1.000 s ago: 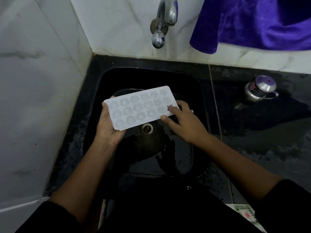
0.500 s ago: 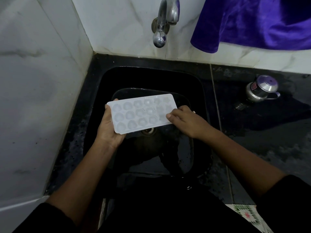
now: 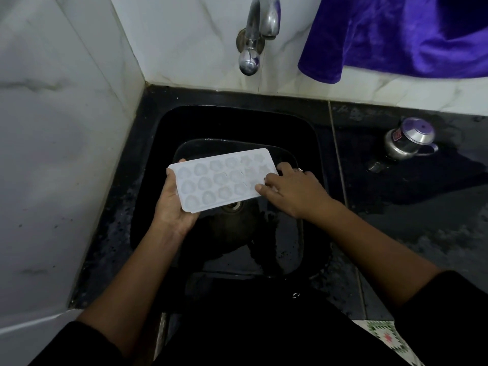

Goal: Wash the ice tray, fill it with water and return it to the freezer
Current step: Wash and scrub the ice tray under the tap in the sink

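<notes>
A white ice tray (image 3: 219, 178) with several round cups is held level over the black sink (image 3: 314, 143), above the drain (image 3: 233, 206). My left hand (image 3: 171, 204) grips its left end from beneath, with the thumb on the near edge and fingertips over the far edge. My right hand (image 3: 293, 188) lies on the tray's right end, its fingers spread over the cups and the thumb on the near edge. A chrome tap (image 3: 257, 33) juts from the wall above the sink, and no water runs from it.
A steel lidded mug (image 3: 408, 140) stands on the wet black counter (image 3: 422, 207) to the right. A purple cloth (image 3: 396, 35) hangs over the wall at top right. White marble walls close in the left side and the back.
The tray sank slightly toward the drain and levelled out. My right hand's fingers shifted along the tray's right end.
</notes>
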{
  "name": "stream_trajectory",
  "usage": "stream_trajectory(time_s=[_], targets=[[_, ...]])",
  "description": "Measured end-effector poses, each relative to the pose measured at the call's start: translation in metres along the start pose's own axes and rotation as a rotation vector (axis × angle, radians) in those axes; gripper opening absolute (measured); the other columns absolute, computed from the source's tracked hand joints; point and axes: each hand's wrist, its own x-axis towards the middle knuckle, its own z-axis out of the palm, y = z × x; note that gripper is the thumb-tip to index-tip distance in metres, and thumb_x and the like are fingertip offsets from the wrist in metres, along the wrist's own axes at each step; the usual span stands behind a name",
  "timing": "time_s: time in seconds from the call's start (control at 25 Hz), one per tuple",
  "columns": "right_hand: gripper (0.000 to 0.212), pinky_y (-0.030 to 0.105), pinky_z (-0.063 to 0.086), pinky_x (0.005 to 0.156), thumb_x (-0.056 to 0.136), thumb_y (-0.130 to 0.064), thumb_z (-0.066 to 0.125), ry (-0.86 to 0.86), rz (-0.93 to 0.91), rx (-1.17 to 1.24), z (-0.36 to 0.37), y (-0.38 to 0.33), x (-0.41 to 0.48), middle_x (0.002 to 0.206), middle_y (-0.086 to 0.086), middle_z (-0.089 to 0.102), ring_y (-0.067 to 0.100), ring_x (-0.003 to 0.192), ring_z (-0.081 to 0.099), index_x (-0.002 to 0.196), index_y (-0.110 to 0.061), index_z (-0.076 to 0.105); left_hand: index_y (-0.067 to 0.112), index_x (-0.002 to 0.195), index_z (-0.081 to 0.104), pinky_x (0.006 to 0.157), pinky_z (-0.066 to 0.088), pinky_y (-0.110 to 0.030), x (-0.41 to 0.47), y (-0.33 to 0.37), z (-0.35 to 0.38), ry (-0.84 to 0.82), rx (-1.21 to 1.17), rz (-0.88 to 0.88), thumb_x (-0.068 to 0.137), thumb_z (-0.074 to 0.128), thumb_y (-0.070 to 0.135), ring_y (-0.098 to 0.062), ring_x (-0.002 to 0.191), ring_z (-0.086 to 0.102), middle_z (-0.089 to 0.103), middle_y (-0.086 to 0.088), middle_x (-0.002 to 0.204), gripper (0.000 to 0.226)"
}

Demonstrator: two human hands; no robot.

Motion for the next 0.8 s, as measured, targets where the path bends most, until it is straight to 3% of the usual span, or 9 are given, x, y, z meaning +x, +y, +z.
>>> stream_trajectory(time_s=[0.08, 0.12, 0.2, 0.24, 0.32, 0.4, 0.48, 0.64, 0.8], targets=[[0.061, 0.053, 0.037, 0.11, 0.102, -0.071, 0.025, 0.015, -0.039, -0.011, 0.003, -0.001, 0.0, 0.153, 0.008, 0.037, 0.035, 0.132, 0.05, 0.144, -0.035, 0.053, 0.015, 0.154, 0.048, 0.097, 0.056, -0.057, 0.002, 0.003, -0.003, 0.019, -0.004, 0.019, 0.108, 0.043, 0.056, -0.037, 0.134, 0.06, 0.06, -0.015, 0.148, 0.062], [0.061, 0.051, 0.037, 0.112, 0.102, -0.071, 0.029, -0.031, -0.05, 0.134, 0.003, 0.002, -0.001, 0.158, 0.006, 0.033, 0.033, 0.137, 0.046, 0.149, -0.038, 0.049, 0.015, 0.156, 0.045, 0.098, 0.056, -0.057, 0.004, 0.007, -0.008, 0.027, -0.01, 0.032, 0.108, 0.043, 0.056, -0.037, 0.136, 0.058, 0.059, -0.014, 0.15, 0.063], [0.054, 0.042, 0.036, 0.115, 0.102, -0.07, 0.036, -0.139, -0.037, 0.513, 0.001, 0.009, -0.002, 0.154, 0.0, 0.038, 0.025, 0.14, 0.045, 0.144, -0.041, 0.055, 0.019, 0.159, 0.041, 0.102, 0.053, -0.06, 0.006, 0.014, -0.015, 0.029, -0.036, 0.025, 0.108, 0.044, 0.056, -0.037, 0.139, 0.055, 0.054, -0.014, 0.154, 0.064], [0.048, 0.039, 0.037, 0.113, 0.103, -0.068, 0.038, -0.149, -0.024, 0.591, 0.001, 0.011, 0.0, 0.145, -0.001, 0.045, 0.023, 0.136, 0.048, 0.134, -0.04, 0.063, 0.02, 0.156, 0.046, 0.104, 0.052, -0.061, 0.006, 0.014, -0.016, 0.028, -0.042, 0.008, 0.108, 0.044, 0.056, -0.037, 0.138, 0.056, 0.055, -0.013, 0.153, 0.061], [0.044, 0.042, 0.042, 0.102, 0.104, -0.065, 0.036, -0.093, -0.012, 0.42, -0.002, 0.008, 0.003, 0.129, -0.001, 0.048, 0.023, 0.119, 0.054, 0.116, -0.034, 0.065, 0.02, 0.14, 0.064, 0.102, 0.054, -0.061, 0.003, 0.009, -0.009, 0.011, -0.03, -0.005, 0.109, 0.042, 0.055, -0.036, 0.132, 0.062, 0.061, -0.014, 0.147, 0.052], [0.048, 0.047, 0.044, 0.099, 0.105, -0.063, 0.031, 0.026, -0.027, 0.057, -0.002, 0.0, 0.002, 0.133, 0.004, 0.047, 0.029, 0.113, 0.056, 0.122, -0.03, 0.061, 0.018, 0.137, 0.064, 0.095, 0.058, -0.058, -0.001, 0.002, -0.001, -0.005, -0.018, 0.001, 0.109, 0.04, 0.055, -0.036, 0.129, 0.064, 0.064, -0.013, 0.144, 0.052], [0.052, 0.052, 0.042, 0.106, 0.106, -0.062, 0.029, 0.086, -0.061, -0.075, 0.003, -0.002, 0.001, 0.152, 0.011, 0.038, 0.037, 0.125, 0.054, 0.14, -0.032, 0.055, 0.016, 0.141, 0.059, 0.092, 0.06, -0.055, 0.0, 0.003, -0.001, 0.019, -0.026, 0.026, 0.109, 0.04, 0.054, -0.036, 0.129, 0.064, 0.065, -0.014, 0.143, 0.053], [0.055, 0.052, 0.043, 0.113, 0.106, -0.062, 0.033, 0.007, -0.1, 0.273, 0.009, 0.008, -0.005, 0.171, 0.005, 0.013, 0.036, 0.146, 0.04, 0.158, -0.043, 0.035, 0.017, 0.159, 0.041, 0.101, 0.054, -0.058, 0.007, 0.012, -0.018, 0.037, -0.07, 0.022, 0.108, 0.046, 0.054, -0.038, 0.138, 0.056, 0.054, -0.015, 0.154, 0.063], [0.05, 0.045, 0.04, 0.114, 0.107, -0.055, 0.041, 0.183, -0.151, 0.527, 0.015, 0.0, -0.011, 0.169, -0.001, 0.015, 0.027, 0.15, 0.034, 0.155, -0.041, 0.038, 0.017, 0.155, 0.045, 0.093, 0.059, -0.053, 0.002, 0.013, -0.011, 0.051, -0.086, 0.046, 0.11, 0.041, 0.052, -0.035, 0.132, 0.062, 0.06, -0.012, 0.149, 0.058]])
